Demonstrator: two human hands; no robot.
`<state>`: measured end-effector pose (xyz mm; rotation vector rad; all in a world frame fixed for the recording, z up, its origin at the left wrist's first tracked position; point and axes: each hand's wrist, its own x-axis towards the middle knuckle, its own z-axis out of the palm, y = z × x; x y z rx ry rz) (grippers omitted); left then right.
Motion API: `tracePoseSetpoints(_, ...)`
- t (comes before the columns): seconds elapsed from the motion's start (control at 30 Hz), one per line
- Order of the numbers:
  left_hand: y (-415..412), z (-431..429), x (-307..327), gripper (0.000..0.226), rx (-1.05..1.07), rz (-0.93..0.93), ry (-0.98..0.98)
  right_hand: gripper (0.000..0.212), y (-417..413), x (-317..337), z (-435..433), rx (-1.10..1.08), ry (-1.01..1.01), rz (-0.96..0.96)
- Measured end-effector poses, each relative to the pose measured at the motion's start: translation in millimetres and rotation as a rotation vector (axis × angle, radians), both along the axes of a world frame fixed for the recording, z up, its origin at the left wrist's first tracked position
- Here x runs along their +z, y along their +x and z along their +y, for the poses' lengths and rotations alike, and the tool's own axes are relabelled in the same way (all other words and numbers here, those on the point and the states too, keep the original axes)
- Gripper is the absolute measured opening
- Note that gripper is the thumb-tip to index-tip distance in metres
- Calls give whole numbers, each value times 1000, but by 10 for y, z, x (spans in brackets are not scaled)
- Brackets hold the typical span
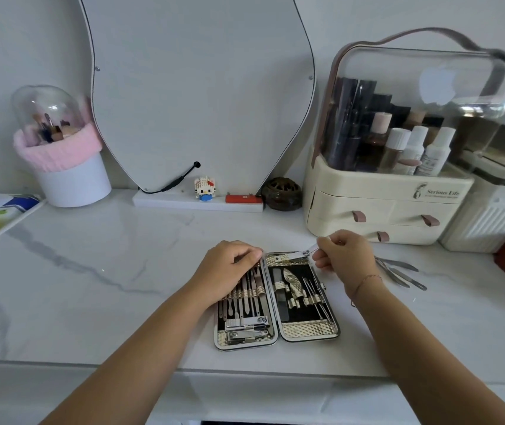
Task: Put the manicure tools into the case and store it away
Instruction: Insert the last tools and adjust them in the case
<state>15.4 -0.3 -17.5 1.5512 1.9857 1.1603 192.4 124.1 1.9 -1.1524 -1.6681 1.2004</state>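
Note:
An open gold manicure case (306,329) lies flat on the marble counter, both halves showing several steel tools in loops. My left hand (226,268) rests with curled fingers on the top edge of the case's left half, holding it down. My right hand (341,256) pinches a small silver nail clipper (298,255) at the top pocket of the right half. A few loose steel tools (401,273) lie on the counter to the right of my right hand.
A cream cosmetics organiser with drawers (380,210) stands behind my right hand. A mirror (202,87) leans on the wall, with a toy figure (204,188) and dark jar (281,193) at its base. A brush holder (70,176) sits far left.

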Motion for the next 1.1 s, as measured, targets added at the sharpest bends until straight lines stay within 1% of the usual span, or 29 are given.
tracePoseSetpoints(0.13,-6,7,-14,26,6,-3,-3,18,-29,-12,-36,37,186,-133)
tracePoseSetpoints(0.2,-10,5,-22,26,5,-1,-2,17,-35,-22,-40,95,241,-148)
tracePoseSetpoints(0.4,-6,4,-22,27,-1,-4,0,9,36,-33,60,290,169,-116)
tracePoseSetpoints(0.47,-6,2,-25,26,0,-7,1,8,63,-8,94,353,168,-143)
tracePoseSetpoints(0.53,-6,4,-28,27,3,-8,2,9,72,24,117,403,227,-227)
tracePoseSetpoints(0.63,-12,25,-30,28,10,-6,-2,9,4,78,122,452,366,-388)
tracePoseSetpoints(0.7,-20,32,-39,28,14,-6,-4,8,-66,99,110,474,418,-451)
tracePoseSetpoints(0.77,-22,29,-48,29,12,-2,-7,10,-96,100,116,481,416,-451)
tracePoseSetpoints(0.83,-24,23,-51,29,11,2,-6,11,-77,90,143,494,367,-405)
tracePoseSetpoints(0.9,-29,23,-51,29,12,1,-8,12,-24,78,170,508,284,-328)
tracePoseSetpoints(1.0,-36,25,-54,30,12,3,-10,6,25,72,180,525,188,-213)
tracePoseSetpoints(1.1,-29,26,-43,30,15,9,-11,7,-41,76,158,518,241,-265)
